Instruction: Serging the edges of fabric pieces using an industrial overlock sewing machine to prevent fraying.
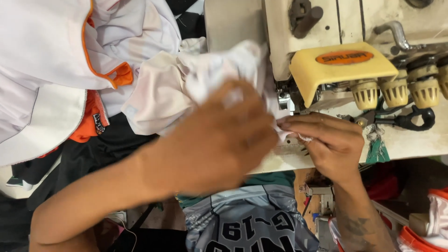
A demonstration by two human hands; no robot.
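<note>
A white garment piece (186,79) is bunched on the bed of a cream overlock sewing machine (275,32), with its edge running in under the needle area by the yellow guard (340,63). My left hand (219,135), blurred, presses down on the white fabric left of the needle. My right hand (326,142) pinches the fabric's edge just in front of the presser foot, fingers pointing left.
White and orange garments (70,56) are heaped at the left, over dark cloth. Black-handled scissors (410,119) lie on the machine table at right, beside yellow tension knobs (396,91). A grey printed jersey (247,219) is below, on my lap.
</note>
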